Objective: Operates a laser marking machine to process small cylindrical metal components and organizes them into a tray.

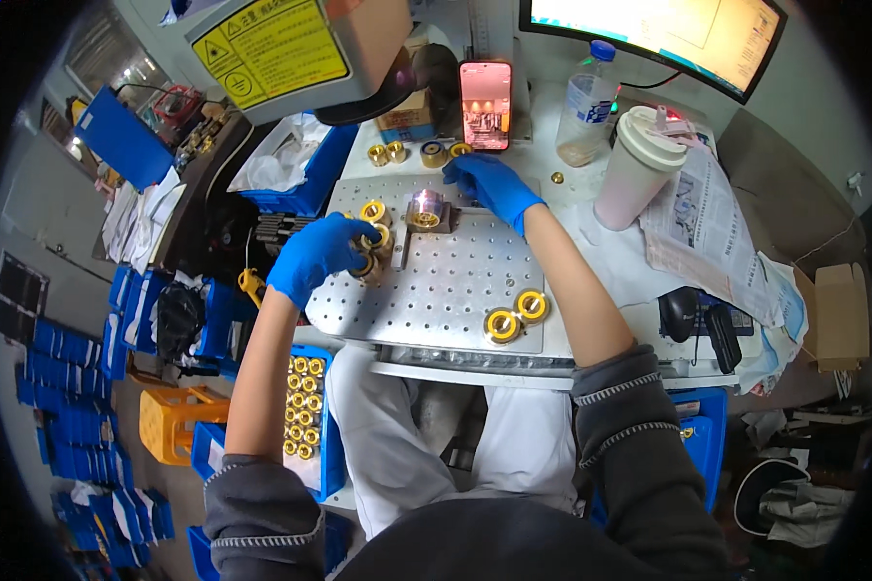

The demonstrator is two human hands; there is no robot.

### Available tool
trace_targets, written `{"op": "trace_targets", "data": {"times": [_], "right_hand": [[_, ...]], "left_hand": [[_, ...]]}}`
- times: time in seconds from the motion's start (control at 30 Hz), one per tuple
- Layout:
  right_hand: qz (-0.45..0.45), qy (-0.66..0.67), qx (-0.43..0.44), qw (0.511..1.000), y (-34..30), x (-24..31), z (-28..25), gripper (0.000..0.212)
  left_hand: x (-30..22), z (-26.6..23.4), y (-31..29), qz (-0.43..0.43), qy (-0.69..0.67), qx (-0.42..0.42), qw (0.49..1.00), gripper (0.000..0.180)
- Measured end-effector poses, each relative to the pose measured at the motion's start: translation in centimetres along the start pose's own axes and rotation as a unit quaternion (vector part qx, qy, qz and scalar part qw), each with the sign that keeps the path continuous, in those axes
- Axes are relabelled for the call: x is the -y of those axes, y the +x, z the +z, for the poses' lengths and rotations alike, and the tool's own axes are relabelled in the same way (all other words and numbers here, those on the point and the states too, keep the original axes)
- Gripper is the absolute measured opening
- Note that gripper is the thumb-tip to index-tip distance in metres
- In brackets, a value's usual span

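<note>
My left hand (322, 254), in a blue glove, has its fingers closed around one of several brass rings (373, 213) grouped at the left of a perforated metal plate (446, 290). My right hand (492, 188), gloved the same way, reaches over the plate's far edge. Its fingers are bent together just in front of another brass ring (461, 149); what they hold, if anything, is hidden. Between the hands, a shiny metal cylinder (426, 208) sits on a small block fixture. Two yellow-and-silver rings (503, 324) lie touching near the plate's front right.
More brass pieces (395, 151) stand behind the plate beside a lit phone (485, 107). A machine head (291, 53) overhangs the back left. A bottle (587, 105), lidded cup (639, 165) and scanner (679, 314) are at right. A blue tray (331, 426) of rings sits lower left.
</note>
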State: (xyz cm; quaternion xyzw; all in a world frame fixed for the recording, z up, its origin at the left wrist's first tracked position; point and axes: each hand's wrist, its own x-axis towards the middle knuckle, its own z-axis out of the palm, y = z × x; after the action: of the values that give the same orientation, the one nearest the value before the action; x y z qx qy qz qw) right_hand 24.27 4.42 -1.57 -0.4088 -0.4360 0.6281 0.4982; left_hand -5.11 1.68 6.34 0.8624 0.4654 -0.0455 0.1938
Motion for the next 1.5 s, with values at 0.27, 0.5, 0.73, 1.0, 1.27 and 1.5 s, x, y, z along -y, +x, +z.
{"op": "trace_targets", "data": {"times": [0.27,0.5,0.73,1.0,1.27,1.5], "right_hand": [[-0.008,-0.017,0.0,1.0,-0.4,-0.1,0.2,0.024],[0.001,-0.02,0.003,1.0,-0.7,0.4,0.5,0.022],[0.0,-0.001,-0.009,1.0,-0.3,0.0,0.1,0.021],[0.005,-0.002,-0.015,1.0,-1.0,0.4,0.4,0.025],[-0.026,0.042,-0.023,0.999,-1.4,0.1,-0.2,0.022],[0.004,0.038,-0.042,0.998,-1.5,0.6,0.3,0.02]], "left_hand": [[-0.3,1.2,-1.4,0.033,0.003,-0.088,0.996,0.046],[-1.9,1.1,-3.7,0.036,0.058,-0.117,0.991,0.035],[-2.5,1.9,-4.2,0.067,0.048,-0.163,0.983,0.033],[-1.4,2.9,-4.7,0.133,0.033,-0.241,0.961,0.03],[-0.2,3.1,-11.6,0.07,-0.015,-0.274,0.959,0.029],[7.5,8.5,-23.8,-0.018,-0.01,-0.302,0.953,0.024]]}}
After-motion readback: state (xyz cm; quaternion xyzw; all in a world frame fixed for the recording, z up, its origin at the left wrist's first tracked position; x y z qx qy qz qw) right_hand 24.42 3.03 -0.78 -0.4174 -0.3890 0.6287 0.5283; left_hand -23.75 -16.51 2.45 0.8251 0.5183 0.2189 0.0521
